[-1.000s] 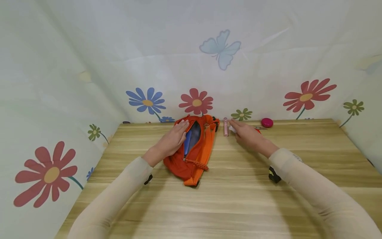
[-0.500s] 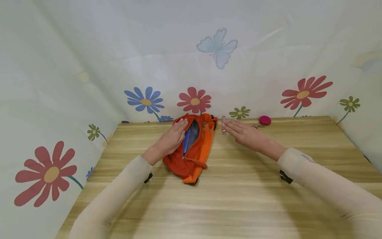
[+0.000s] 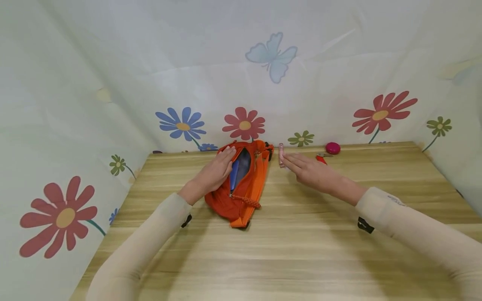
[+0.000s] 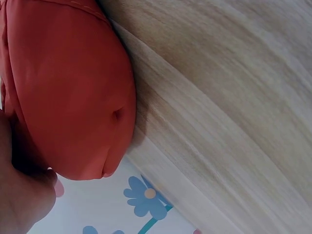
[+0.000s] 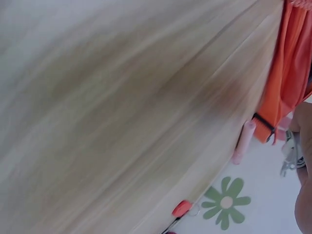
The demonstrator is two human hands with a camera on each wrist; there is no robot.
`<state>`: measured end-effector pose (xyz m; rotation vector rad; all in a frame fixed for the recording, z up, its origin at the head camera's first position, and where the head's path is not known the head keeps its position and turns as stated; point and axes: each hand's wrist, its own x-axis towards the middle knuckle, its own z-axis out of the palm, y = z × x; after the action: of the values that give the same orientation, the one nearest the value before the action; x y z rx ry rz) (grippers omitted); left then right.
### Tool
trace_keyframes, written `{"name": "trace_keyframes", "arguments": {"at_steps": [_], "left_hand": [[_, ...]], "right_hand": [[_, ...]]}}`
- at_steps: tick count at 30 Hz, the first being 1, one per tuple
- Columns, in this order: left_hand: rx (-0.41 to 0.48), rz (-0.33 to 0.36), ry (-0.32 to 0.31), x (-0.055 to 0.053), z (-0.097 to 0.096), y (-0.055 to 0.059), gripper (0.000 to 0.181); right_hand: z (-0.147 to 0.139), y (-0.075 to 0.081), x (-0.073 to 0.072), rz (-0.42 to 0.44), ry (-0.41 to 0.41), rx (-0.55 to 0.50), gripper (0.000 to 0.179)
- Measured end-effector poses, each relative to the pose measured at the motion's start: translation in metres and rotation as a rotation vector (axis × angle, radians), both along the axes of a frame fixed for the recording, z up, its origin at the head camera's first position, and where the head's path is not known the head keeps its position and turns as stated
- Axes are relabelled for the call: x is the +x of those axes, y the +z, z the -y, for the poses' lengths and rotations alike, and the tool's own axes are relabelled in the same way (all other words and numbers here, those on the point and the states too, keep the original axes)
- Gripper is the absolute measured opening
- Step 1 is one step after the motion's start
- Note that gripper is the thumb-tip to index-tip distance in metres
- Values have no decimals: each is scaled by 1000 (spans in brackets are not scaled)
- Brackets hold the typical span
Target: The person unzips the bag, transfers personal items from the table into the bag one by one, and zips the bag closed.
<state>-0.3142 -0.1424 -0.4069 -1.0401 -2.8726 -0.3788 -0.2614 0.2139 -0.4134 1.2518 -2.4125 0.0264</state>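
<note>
My left hand (image 3: pixel 214 172) lies over the left side of an orange-red waist bag (image 3: pixel 223 205), gripping it beside the unzipped opening. Inside the grey-lined pocket a blue flat thing (image 3: pixel 234 174) shows. In the left wrist view, a digit curls in at the bag's rounded end. Right of the bag, my right hand (image 3: pixel 311 170) is raised with its fingertips overlapping a pink tube (image 3: pixel 281 149). The right wrist view shows a small white-and-grey bundle like a coiled cable (image 5: pixel 291 153) pinched in that hand, close to the orange strap (image 5: pixel 275 97).
Along the table's back edge lie a magenta rounded case (image 3: pixel 333 148) and a small red item with a metal part (image 3: pixel 321 158). A flower-printed curtain (image 3: pixel 211 50) rises behind the wooden table (image 3: pixel 278 251). A braided zipper pull (image 3: pixel 246 200) hangs across the bag.
My right hand has shifted slightly left, over the pink tube, taking the white bundle from its spot beside it. The red item is uncovered. My left hand stays on the bag.
</note>
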Motion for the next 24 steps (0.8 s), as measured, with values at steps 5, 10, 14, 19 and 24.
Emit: {"name": "trace_keyframes", "arguments": {"at_steps": [5,10,14,19,24], "left_hand": [[1,4,0,0,-1,1,53],[6,-12,-10,-2,-1,1,53],[4,-22,-19,-4,-1,0,53],[30,-23,-25,-5,-1,1,52],[22,-25,-27,-4,-3,4,53]], "right_hand": [[9,6,11,194,-44,-143,69],[22,12,19,346,-129,-284,52],[33,14,24,437,-161,-366,49],[46,15,24,475,-207,-446,45],[57,11,20,552,-215,-558,40]]}}
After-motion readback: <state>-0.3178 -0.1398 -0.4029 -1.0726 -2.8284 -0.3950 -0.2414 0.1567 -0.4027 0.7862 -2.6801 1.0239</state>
